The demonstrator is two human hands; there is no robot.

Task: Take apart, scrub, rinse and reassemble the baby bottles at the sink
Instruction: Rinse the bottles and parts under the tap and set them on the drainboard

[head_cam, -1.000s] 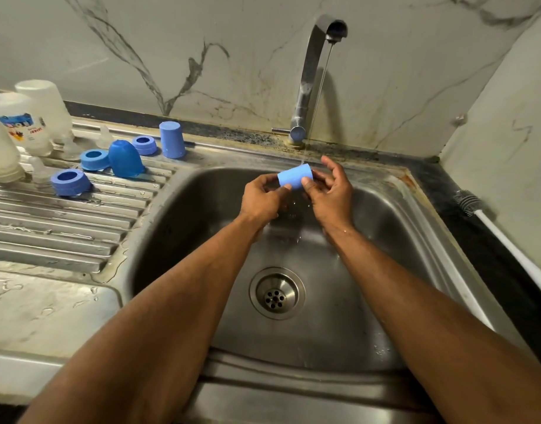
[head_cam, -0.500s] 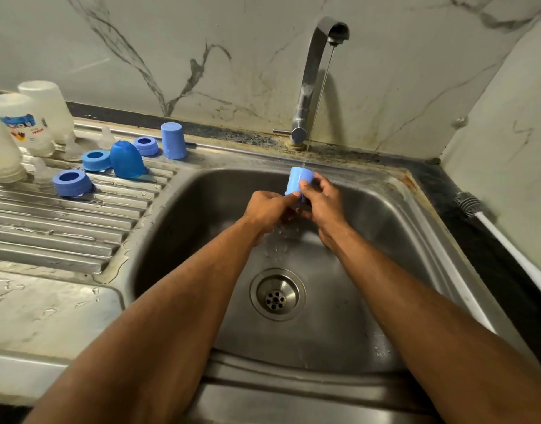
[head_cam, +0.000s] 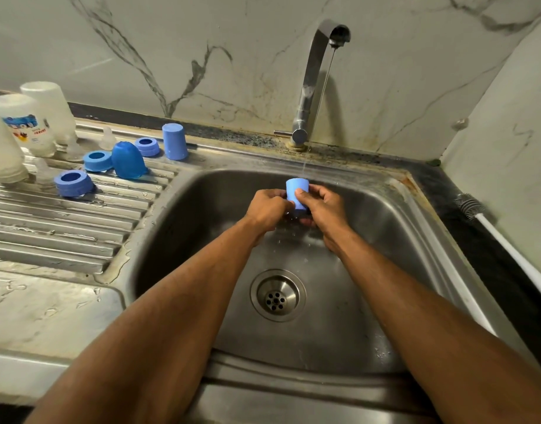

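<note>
A light blue bottle cap (head_cam: 296, 189) stands upright under a thin stream from the tap (head_cam: 312, 87), over the steel sink (head_cam: 183, 240). My left hand (head_cam: 266, 209) and my right hand (head_cam: 324, 209) both grip it from the sides. On the drainboard (head_cam: 49, 218) at the left lie three blue screw rings (head_cam: 72, 182), a dark blue dome cap (head_cam: 127, 160), another light blue cap (head_cam: 174, 141), clear teats (head_cam: 107, 137) and upturned white bottles (head_cam: 27, 127).
A white-handled bottle brush (head_cam: 504, 240) lies on the dark counter at the right of the sink. The drain (head_cam: 276, 296) sits in the middle of the basin. A marble wall rises behind the tap. Water pools on the near left counter.
The cap was lying sideways between my fingers; both hands turned it upright and lowered it slightly under the stream.
</note>
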